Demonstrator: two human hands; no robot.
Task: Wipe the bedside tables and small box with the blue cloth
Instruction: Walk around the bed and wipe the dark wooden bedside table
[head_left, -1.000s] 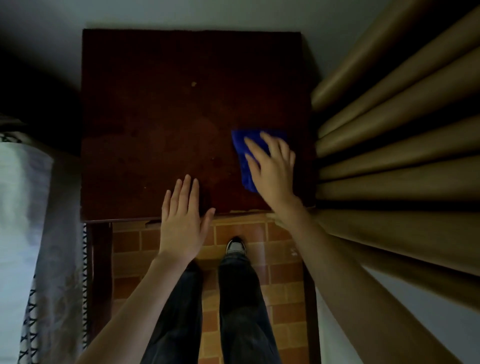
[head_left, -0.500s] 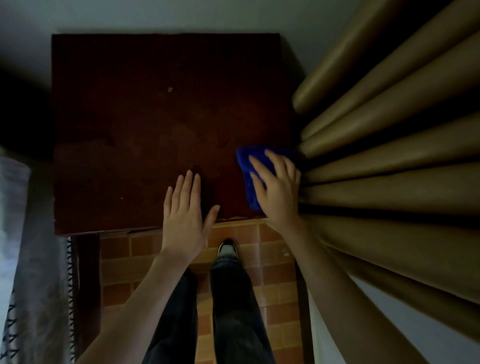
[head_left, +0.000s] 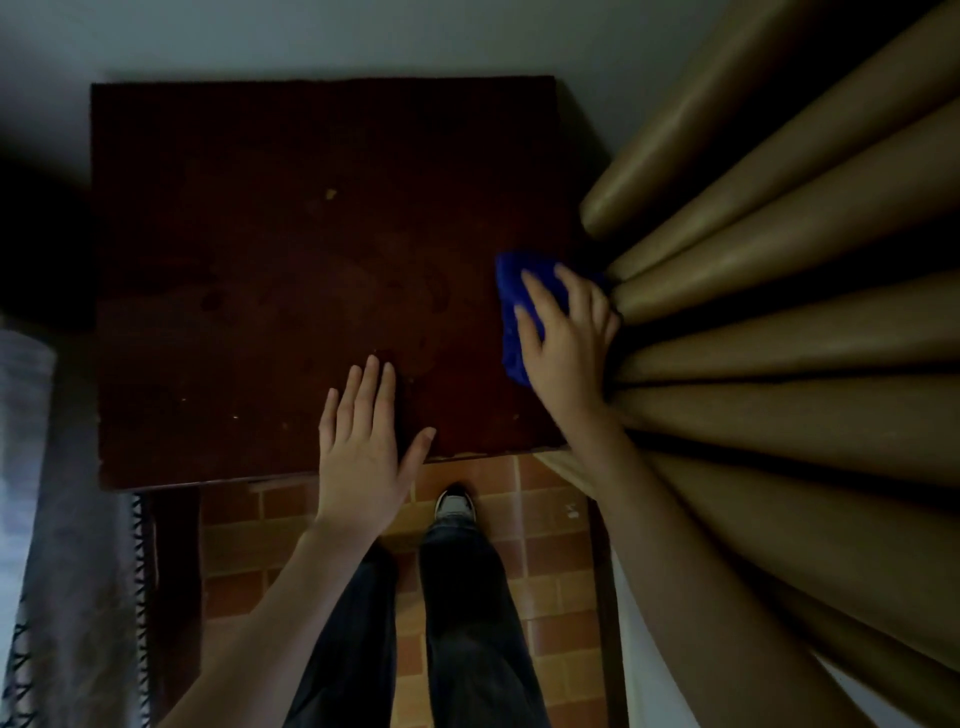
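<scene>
A dark brown wooden bedside table (head_left: 270, 291) fills the middle of the head view, seen from above. The blue cloth (head_left: 511, 306) lies crumpled at the table's right edge, pressed down under my right hand (head_left: 563, 338), which touches the curtain folds. My left hand (head_left: 363, 447) rests flat on the table's front edge, fingers together and thumb spread, holding nothing. No small box is in view.
Tan curtain folds (head_left: 779, 291) hang tight against the table's right side. A bed with pale patterned bedding (head_left: 47, 519) lies at the left. Orange floor tiles (head_left: 545, 571), my dark trousers and a shoe (head_left: 454, 501) show below the table. A grey wall runs behind.
My right hand has pushed the blue cloth farther back along the table's right edge, up against the curtain. The left hand has stayed flat at the front edge.
</scene>
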